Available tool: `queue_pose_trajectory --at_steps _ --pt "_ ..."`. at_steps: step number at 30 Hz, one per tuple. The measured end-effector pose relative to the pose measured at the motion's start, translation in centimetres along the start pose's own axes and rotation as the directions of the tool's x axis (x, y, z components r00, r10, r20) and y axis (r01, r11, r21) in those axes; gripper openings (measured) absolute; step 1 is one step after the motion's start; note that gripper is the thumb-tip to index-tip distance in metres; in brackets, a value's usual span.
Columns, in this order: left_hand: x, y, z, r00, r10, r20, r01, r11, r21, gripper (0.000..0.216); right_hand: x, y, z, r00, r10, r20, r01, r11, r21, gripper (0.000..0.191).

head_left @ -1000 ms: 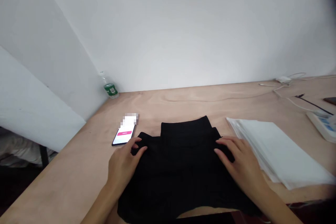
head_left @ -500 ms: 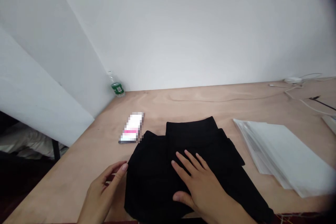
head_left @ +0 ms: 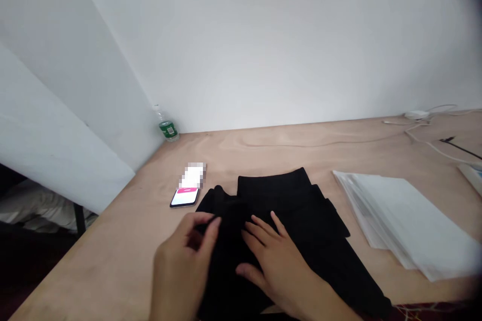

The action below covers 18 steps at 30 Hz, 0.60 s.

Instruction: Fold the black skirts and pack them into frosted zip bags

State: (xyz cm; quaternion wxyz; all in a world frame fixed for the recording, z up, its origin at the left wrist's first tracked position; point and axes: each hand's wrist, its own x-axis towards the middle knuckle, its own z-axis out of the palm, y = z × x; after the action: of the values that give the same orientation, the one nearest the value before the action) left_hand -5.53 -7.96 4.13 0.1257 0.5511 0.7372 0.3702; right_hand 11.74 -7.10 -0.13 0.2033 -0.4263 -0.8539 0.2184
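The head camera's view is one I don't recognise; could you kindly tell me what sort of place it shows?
Probably a small indoor workspace: a black garment and a pile of whitish sheets or bags lie on a plain wooden table against a white wall.

Two bare hands — left hand (head_left: 181,266) and right hand (head_left: 276,266), both slim in build. Fingers (head_left: 261,231) narrow, tips rounded. Left thumbnail (head_left: 217,221) short, plain-looking; other nails too small to make out well. Right wrist (head_left: 303,286) bare, slim; right forearm (head_left: 327,301) bare and smooth-looking too — cut off by bottom edge. Left hand slightly blurred, fine surface detail unclear.
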Motion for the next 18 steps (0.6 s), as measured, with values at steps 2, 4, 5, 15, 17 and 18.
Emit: queue_pose_trajectory --at_steps 2,4,5,15,17,18 --pt "-1.1 1.6 2.0 0.982 0.187 0.014 -0.187 0.982 -0.005 0.017 -0.5 0.6 -0.2 0.982 0.132 -0.137 -0.117 0.986 0.118 0.035" --pt "-2.2 2.6 4.2 0.92 0.39 0.034 -0.39 0.921 -0.017 0.012 -1.1 1.4 -0.5 0.924 0.3 -0.238 -0.239 0.937 0.253 0.041" --pt "-2.6 2.8 5.2 0.883 0.467 0.05 -0.466 0.884 -0.021 0.012 -1.4 1.8 -0.6 0.902 0.354 -0.248 -0.275 0.912 0.305 0.049" --pt "-3.3 1.3 5.1 0.898 0.432 0.083 -0.429 0.902 -0.051 0.024 -1.7 3.5 -2.3 0.94 0.301 -0.161 -0.265 0.941 0.212 0.057" --pt "-2.7 0.8 4.7 0.973 0.205 0.104 -0.213 0.975 0.068 0.038 -1.6 3.7 -2.6 0.94 0.284 -0.187 -0.27 0.958 0.097 0.058" --pt "-2.5 0.7 4.8 0.981 0.122 0.152 -0.141 0.982 0.123 0.043 -1.6 3.8 -2.6 0.941 0.279 -0.191 -0.28 0.96 0.022 0.058"
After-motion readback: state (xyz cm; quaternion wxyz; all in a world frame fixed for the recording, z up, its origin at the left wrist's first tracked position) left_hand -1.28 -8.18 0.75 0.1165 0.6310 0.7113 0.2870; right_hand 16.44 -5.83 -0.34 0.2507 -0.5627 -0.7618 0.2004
